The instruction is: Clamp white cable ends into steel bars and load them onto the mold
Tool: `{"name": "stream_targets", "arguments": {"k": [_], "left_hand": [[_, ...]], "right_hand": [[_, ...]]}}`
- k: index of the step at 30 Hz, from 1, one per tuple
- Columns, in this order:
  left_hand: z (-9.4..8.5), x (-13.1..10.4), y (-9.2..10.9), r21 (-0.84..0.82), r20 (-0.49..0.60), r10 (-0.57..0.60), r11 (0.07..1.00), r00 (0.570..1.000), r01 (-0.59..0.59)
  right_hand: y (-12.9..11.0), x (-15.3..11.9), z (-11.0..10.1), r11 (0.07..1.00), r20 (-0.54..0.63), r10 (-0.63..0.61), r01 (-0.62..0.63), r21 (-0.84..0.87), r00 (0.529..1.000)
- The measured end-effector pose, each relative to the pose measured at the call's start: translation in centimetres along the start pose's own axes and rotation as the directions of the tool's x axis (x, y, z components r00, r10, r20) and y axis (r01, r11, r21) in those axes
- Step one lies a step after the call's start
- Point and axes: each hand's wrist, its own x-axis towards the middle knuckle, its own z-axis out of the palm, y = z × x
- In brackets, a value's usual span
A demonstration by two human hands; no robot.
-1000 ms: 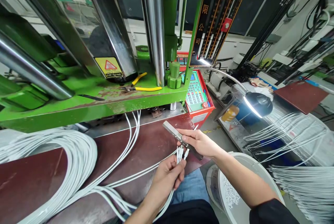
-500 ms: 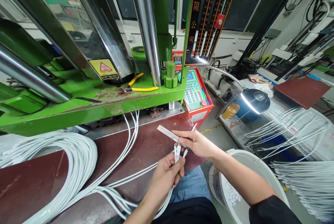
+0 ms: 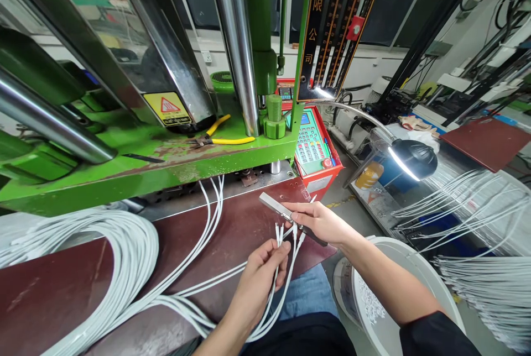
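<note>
My left hand (image 3: 265, 267) is closed around a few white cables whose thin connector ends (image 3: 279, 231) point up past the fingertips. Just to the right, my right hand (image 3: 313, 220) grips a flat metal bar (image 3: 274, 205), its free end pointing up and left. White cable ends (image 3: 295, 231) hang at the bar, below my right fingers, with their cables curving down to my lap. Both hands are above the near right edge of the dark red board (image 3: 232, 229), close together but apart.
A thick coil of white cables (image 3: 133, 245) lies at left. The green press (image 3: 186, 162) carries yellow-handled pliers (image 3: 232, 140). Behind are a red control box (image 3: 327, 179) and a lamp (image 3: 415, 158). A white bucket (image 3: 452, 312) stands at right, near more cables (image 3: 485, 289).
My hands have moved apart slightly, my right hand and the bar shifting right. Some cable ends now sit by the bar, separate from those in my left hand. The view has shifted slightly.
</note>
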Motion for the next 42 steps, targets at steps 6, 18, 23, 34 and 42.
{"name": "stream_targets", "arguments": {"k": [6, 18, 23, 34, 42], "left_hand": [[0.4, 0.0, -0.1, 0.121, -0.006, 0.017, 0.993, 1.0, -0.016], [-0.7, 0.4, 0.3, 0.212, -0.016, 0.051, 0.976, 0.999, -0.046], [-1.4, 0.5, 0.4, 0.275, 0.008, 0.048, 0.96, 0.999, -0.048], [-1.8, 0.8, -0.1, 0.282, 0.027, 0.063, 0.957, 0.998, -0.068], [-1.2, 0.6, 0.5, 0.319, 0.015, 0.071, 0.945, 0.997, -0.072]], "right_hand": [[0.0, 0.2, 0.3, 0.986, 0.02, -0.066, 0.069, -0.15, 0.998], [0.7, 0.6, -0.3, 0.993, 0.041, 0.02, -0.015, -0.119, 0.999], [0.5, 0.5, -0.4, 0.999, 0.044, 0.038, -0.036, -0.041, 0.998], [0.4, 0.3, -0.1, 0.998, 0.064, 0.067, -0.067, -0.006, 0.996], [0.4, 0.1, 0.1, 0.997, 0.068, 0.019, -0.014, -0.076, 0.997]]}}
